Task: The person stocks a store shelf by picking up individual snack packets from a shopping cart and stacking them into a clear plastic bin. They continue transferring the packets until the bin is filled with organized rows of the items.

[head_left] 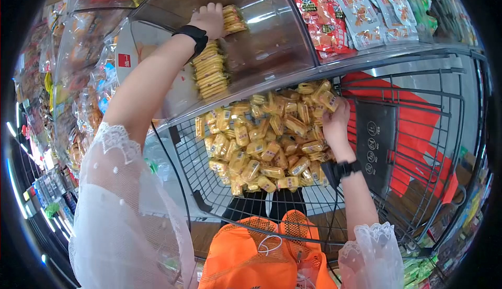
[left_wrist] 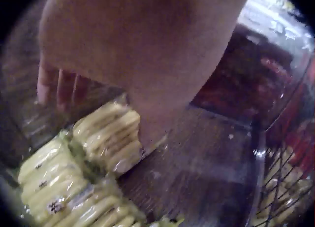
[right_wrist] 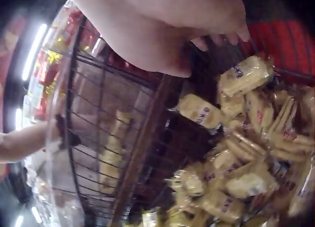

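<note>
My left hand (head_left: pixel 206 21) reaches into a clear-walled display bin (head_left: pixel 272 54). It holds a short row of yellow wrapped snack packs (head_left: pixel 234 20), with the thumb against one side and fingers on the other in the left wrist view. A longer row of the same packs (head_left: pixel 210 72) stands on edge beside the wrist. My right hand (head_left: pixel 337 122) is at the right edge of a heap of loose snack packs (head_left: pixel 269 150) in the shopping cart. Its fingers hang loosely above the nearest packs (right_wrist: pixel 244 75) in the right wrist view, holding none.
The cart's black wire frame (head_left: pixel 449 101) presses close to the bin's front edge. A dark panel (head_left: pixel 372 142) and red sheet (head_left: pixel 418 127) lie right of the heap. Red snack bags (head_left: pixel 316 17) and silver pouches (head_left: pixel 358 14) fill the neighbouring bin. An orange mesh vest (head_left: pixel 235 255) covers my front.
</note>
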Motion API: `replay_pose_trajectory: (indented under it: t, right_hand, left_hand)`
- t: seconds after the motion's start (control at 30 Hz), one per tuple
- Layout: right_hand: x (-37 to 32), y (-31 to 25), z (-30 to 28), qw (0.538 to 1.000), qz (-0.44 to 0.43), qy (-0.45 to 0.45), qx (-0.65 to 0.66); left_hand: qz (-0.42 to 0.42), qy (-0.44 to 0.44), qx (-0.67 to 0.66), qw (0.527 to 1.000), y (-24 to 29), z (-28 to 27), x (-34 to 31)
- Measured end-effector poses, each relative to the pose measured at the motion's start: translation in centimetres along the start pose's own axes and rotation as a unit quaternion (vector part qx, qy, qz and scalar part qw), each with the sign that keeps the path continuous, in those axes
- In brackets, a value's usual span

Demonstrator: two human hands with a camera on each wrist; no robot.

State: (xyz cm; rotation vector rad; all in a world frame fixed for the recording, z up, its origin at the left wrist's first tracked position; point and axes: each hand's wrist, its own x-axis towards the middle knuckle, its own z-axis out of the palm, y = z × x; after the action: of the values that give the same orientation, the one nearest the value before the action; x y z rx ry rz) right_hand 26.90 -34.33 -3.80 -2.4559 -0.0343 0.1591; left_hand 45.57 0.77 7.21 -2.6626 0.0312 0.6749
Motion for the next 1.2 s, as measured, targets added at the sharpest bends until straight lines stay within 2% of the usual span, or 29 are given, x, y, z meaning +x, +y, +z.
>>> replay_pose_trajectory:
  t: [0.03,0.07,0.13,0.17,0.2,0.23,0.3,0.33,0.37,0.43,0.47,0.5,0.53,0.57,0.6,0.63,0.7,0.73,0.8,0.83,0.87,0.93,0.97,1.03,1.1,1.17,1.2]
  right_hand:
    - [0.8,1.4,1.4,0.999,0.005,-0.006,-0.040]
    - [1.6,2.9,2.9,0.997,0.010,-0.012,-0.081]
    - [1.9,3.2,3.4,0.987,0.042,-0.052,-0.144]
    - [2.1,2.5,2.8,0.980,0.067,-0.085,-0.167]
    - [2.3,2.0,2.5,0.970,0.091,-0.118,-0.191]
    - [2.6,1.8,2.5,0.962,0.116,-0.125,-0.213]
    - [2.6,2.0,2.4,0.940,0.170,-0.139,-0.260]
    - [1.9,2.3,2.5,0.956,0.125,-0.045,-0.261]
    - [1.8,1.1,1.3,0.960,0.159,-0.075,-0.219]
    - [1.3,-2.7,-1.7,0.954,0.231,-0.133,-0.137]
    - [-0.3,-2.3,-1.5,0.987,0.107,-0.108,-0.048]
    - [-1.2,-3.3,-2.0,0.984,0.067,-0.165,-0.012]
    - [-2.6,-3.2,-1.3,0.981,-0.004,-0.175,0.083]
    - [-3.8,-4.2,-1.6,0.964,-0.008,-0.250,0.089]
    - [-5.0,-5.2,-1.2,0.956,-0.073,-0.237,0.157]
    - [-5.2,-8.3,-2.4,0.902,0.070,-0.341,0.254]
    - [-5.9,-8.7,-0.9,0.901,-0.078,-0.358,0.231]
    - [-5.6,-8.6,-0.3,0.926,-0.123,-0.318,0.164]
    - [-3.8,-8.3,1.4,0.951,-0.214,-0.223,0.028]
    - [-2.6,-9.0,2.3,0.985,-0.170,-0.044,-0.001]
    - [-0.8,-9.3,2.1,0.987,-0.145,0.032,-0.054]
    - [1.9,-7.6,4.2,0.970,-0.135,0.139,-0.144]
    - [2.8,-6.7,5.0,0.984,-0.079,0.093,-0.131]
    - [4.1,-4.7,6.5,0.994,0.036,0.002,-0.104]
    - [4.4,-3.3,6.9,0.996,-0.001,-0.017,-0.090]
    - [4.5,-3.9,5.7,0.993,-0.039,-0.033,-0.109]
    - [4.6,-3.8,5.3,0.997,-0.035,-0.012,-0.062]
  left_hand:
    - [0.004,-0.028,-0.002,1.000,0.1,-1.4,-0.8]
    - [0.045,0.037,0.004,0.998,-0.1,-2.1,-2.0]
    - [0.067,0.034,-0.106,0.992,1.4,-7.0,-6.6]
    - [0.057,0.118,-0.105,0.986,2.4,-7.7,-8.7]
    - [0.093,0.203,-0.155,0.962,3.2,-8.1,-11.2]
    - [0.124,0.180,-0.216,0.952,4.4,-9.2,-13.9]
    - [0.223,0.223,-0.375,0.871,6.7,-9.0,-18.9]
    - [0.254,0.169,-0.413,0.858,7.8,-7.9,-20.9]
    - [0.286,0.116,-0.450,0.838,8.8,-6.6,-22.4]
    - [0.278,0.015,-0.549,0.788,11.2,-2.1,-24.1]
    - [0.223,-0.005,-0.605,0.764,12.5,0.8,-24.4]
    - [0.166,-0.026,-0.658,0.734,13.9,3.9,-24.4]
    - [0.099,0.000,-0.705,0.702,15.5,7.2,-24.3]
    - [0.028,0.024,-0.747,0.663,17.3,10.5,-24.4]
    - [-0.010,-0.021,-0.803,0.595,17.8,11.5,-24.6]
    - [-0.055,-0.059,-0.851,0.520,18.2,12.1,-24.8]
    - [-0.067,-0.261,-0.920,0.283,17.6,13.2,-25.6]
    - [-0.061,-0.253,-0.935,0.242,17.7,14.0,-25.7]
    - [-0.129,-0.182,-0.961,0.166,17.5,13.7,-25.6]
    - [-0.162,-0.145,-0.968,0.128,17.4,13.4,-25.4]
    - [-0.241,-0.116,-0.961,0.074,17.6,13.7,-25.2]
    - [-0.238,-0.141,-0.960,0.028,16.4,15.1,-25.2]
    - [-0.237,-0.153,-0.959,0.006,15.7,15.7,-25.3]
    - [-0.163,-0.145,-0.976,-0.010,15.0,16.5,-25.5]
    - [-0.089,-0.132,-0.987,-0.022,14.4,17.1,-25.6]
    - [-0.149,-0.118,-0.981,-0.027,14.4,16.8,-25.5]
    - [-0.178,-0.111,-0.977,-0.031,14.3,16.6,-25.4]
